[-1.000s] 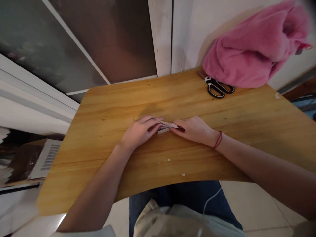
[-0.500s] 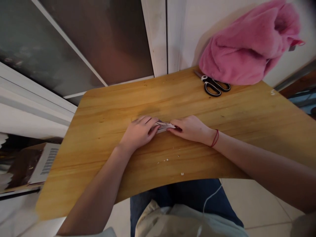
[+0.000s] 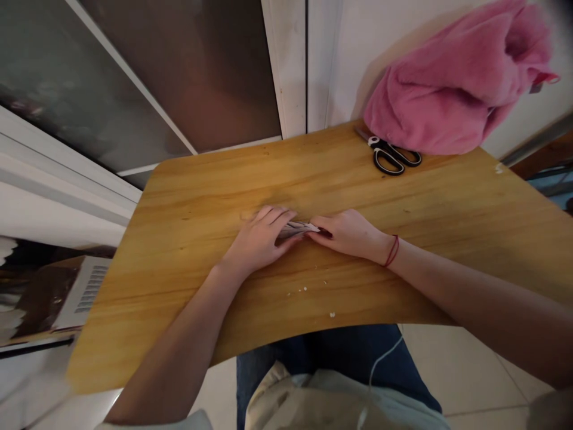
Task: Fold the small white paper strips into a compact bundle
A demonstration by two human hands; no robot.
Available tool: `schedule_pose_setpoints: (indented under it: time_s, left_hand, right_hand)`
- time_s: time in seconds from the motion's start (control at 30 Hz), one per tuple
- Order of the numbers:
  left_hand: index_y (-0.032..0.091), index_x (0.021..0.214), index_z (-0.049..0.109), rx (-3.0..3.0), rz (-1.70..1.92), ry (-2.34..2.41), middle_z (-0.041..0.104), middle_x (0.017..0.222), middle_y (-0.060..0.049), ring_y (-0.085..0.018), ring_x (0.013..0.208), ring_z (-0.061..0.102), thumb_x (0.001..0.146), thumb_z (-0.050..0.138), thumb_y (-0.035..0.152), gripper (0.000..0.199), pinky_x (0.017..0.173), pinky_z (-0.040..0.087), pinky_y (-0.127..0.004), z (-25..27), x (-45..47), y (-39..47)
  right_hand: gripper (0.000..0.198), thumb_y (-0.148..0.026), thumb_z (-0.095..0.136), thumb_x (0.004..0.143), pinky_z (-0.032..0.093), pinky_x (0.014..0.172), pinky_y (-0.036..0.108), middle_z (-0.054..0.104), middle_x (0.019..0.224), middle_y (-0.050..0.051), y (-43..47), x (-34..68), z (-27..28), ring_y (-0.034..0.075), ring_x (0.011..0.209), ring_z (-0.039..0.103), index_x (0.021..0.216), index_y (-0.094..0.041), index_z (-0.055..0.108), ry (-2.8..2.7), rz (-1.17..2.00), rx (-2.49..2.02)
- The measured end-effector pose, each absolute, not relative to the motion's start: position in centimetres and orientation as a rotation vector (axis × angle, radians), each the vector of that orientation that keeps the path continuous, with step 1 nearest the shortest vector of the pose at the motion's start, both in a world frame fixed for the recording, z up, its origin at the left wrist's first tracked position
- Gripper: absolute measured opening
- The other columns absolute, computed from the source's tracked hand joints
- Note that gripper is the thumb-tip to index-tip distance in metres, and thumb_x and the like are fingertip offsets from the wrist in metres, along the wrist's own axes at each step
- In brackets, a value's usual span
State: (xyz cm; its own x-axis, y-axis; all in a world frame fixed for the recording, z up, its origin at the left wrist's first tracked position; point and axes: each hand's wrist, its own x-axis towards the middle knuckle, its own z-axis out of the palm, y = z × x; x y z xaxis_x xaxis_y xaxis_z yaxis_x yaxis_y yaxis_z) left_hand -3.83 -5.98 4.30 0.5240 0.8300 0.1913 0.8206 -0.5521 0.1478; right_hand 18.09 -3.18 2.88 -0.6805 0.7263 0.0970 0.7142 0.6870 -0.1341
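Between my hands, just above the middle of the wooden table point(image 3: 215, 197), is a small piece of folded paper point(image 3: 301, 227), whitish with dark lines. My left hand point(image 3: 264, 237) curves over its left part, thumb along the near side and fingers along the far side. At the right end, my right hand point(image 3: 344, 235) pinches the paper between thumb and forefinger. A red string bracelet point(image 3: 392, 251) circles my right wrist. Much of the paper is hidden under my left fingers.
Black-handled scissors point(image 3: 389, 156) lie at the far right of the table, against a pink plush bundle point(image 3: 443, 89). Several tiny white scraps point(image 3: 305, 289) are scattered near the front edge. A dark-paned door point(image 3: 192, 71) stands behind the table, and a box point(image 3: 83, 292) sits at the left.
My left hand has slid slightly right along the paper, its thumb now reaching closer to my right hand. The right hand keeps its pinch. The view has shifted a little.
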Motion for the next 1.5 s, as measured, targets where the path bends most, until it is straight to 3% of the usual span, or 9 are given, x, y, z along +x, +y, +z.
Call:
schedule_pose_setpoints:
  time_s: [0.2, 0.47, 0.93, 1.23, 1.5]
  left_hand:
    - [0.019, 0.102, 0.063, 2.705, 0.258, 1.515, 0.066, 0.104, -0.008, -0.024, 0.098, 0.060, 0.092, 0.050, 0.045, 0.031, 0.086, 0.048, -0.039, 4.5, -4.3, -5.8]
    - [0.020, 0.097, 0.057, 2.558, 0.292, 1.455, 0.061, 0.098, -0.004, -0.018, 0.086, 0.060, 0.095, 0.048, 0.036, 0.019, 0.071, 0.048, -0.030, 3.7, -4.4, -5.6]
    - [0.020, 0.114, 0.054, 2.533, 0.445, 1.372, 0.061, 0.111, -0.007, -0.019, 0.102, 0.059, 0.097, 0.045, 0.031, 0.022, 0.090, 0.049, -0.036, 3.7, -2.9, -6.3]
    - [0.020, 0.111, 0.053, 2.649, 0.498, 1.348, 0.064, 0.110, -0.007, -0.021, 0.102, 0.060, 0.095, 0.048, 0.026, 0.018, 0.092, 0.046, -0.039, 3.5, -2.4, -6.6]
    - [0.022, 0.101, 0.051, 2.315, 0.600, 1.534, 0.065, 0.098, -0.004, -0.018, 0.088, 0.061, 0.085, 0.060, 0.028, 0.020, 0.073, 0.050, -0.031, 3.3, -3.4, -6.1]
  right_hand:
    - [0.037, -0.044, 0.041, 0.097, 0.018, 0.053, 0.028, 0.069, 0.070, 0.006, -3.2, 18.1, 2.8, 0.015, 0.056, 0.053, 0.093, -0.017, 0.066, -2.750, 0.131, -1.189]
    - [0.035, -0.042, 0.041, 0.097, 0.019, 0.054, 0.029, 0.071, 0.075, 0.007, -3.2, 18.2, 3.0, 0.016, 0.059, 0.056, 0.094, -0.016, 0.065, -2.749, 0.174, -1.185]
    - [0.035, -0.043, 0.041, 0.097, 0.023, 0.055, 0.028, 0.073, 0.082, 0.007, -3.2, 18.1, 3.2, 0.018, 0.065, 0.062, 0.103, -0.016, 0.063, -2.741, 0.263, -1.209]
    - [0.034, -0.041, 0.041, 0.098, 0.027, 0.057, 0.027, 0.074, 0.086, 0.008, -3.0, 18.2, 3.2, 0.019, 0.070, 0.065, 0.110, -0.017, 0.062, -2.768, 0.302, -1.191]
    - [0.032, -0.040, 0.041, 0.098, 0.026, 0.056, 0.027, 0.074, 0.086, 0.005, -2.7, 18.5, 3.0, 0.018, 0.066, 0.063, 0.106, -0.021, 0.066, -2.718, 0.256, -1.233]
